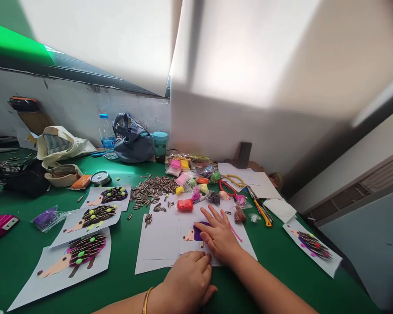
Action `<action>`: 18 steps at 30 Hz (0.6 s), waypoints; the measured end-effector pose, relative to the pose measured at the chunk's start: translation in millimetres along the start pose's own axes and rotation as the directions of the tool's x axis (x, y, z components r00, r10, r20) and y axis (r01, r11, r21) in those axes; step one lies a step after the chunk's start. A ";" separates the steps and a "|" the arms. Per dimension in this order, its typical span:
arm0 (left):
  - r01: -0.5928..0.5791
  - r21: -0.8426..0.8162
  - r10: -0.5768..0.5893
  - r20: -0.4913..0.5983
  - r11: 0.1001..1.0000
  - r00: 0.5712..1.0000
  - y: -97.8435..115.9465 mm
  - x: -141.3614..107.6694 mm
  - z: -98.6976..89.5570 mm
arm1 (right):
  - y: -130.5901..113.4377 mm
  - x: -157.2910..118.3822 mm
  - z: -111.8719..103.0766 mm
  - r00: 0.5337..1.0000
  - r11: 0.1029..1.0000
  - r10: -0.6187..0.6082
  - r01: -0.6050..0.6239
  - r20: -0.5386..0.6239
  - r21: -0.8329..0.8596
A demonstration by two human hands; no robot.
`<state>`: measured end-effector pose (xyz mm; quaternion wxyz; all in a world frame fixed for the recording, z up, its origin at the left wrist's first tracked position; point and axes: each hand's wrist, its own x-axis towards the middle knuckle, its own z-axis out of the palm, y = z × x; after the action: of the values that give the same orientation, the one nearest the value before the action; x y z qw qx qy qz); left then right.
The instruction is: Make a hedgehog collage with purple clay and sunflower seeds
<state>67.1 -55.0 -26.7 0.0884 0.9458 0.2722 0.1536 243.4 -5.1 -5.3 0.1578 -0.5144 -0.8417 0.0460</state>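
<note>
My right hand (221, 235) lies spread and open over a small hedgehog picture (190, 234) with a peach face and a purple clay body. Its fingertips touch the purple clay (198, 230), and the palm hides the picture's right side. My left hand (188, 279), with a gold bangle at the wrist, is loosely curled at the front edge of the white paper (155, 244). Whatever is inside its fingers, if anything, is hidden. Just beyond the hands are a red clay packet (185, 205) and a pink stick (236, 233); a pile of sunflower seeds (153, 189) lies farther left.
Finished-looking seed hedgehog pictures lie left (57, 270) and another picture (312, 246) right. Colourful clay bags (183, 163), yellow-handled scissors (234, 179) and a yellow cutter knife (263, 211) lie behind. A blue bag (134, 146) and cup (160, 144) stand by the wall.
</note>
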 end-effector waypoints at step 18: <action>0.013 0.008 -0.013 0.053 1.000 0.999 2.0 1.3 -4.5 | 2.4 -1.2 5.6 0.998 1.000 0.026 -0.026 -0.059 -0.005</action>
<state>67.6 -55.6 -21.7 0.0928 0.9480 0.2766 0.1269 244.2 -4.6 -11.5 0.1805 -0.5269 -0.8300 0.0301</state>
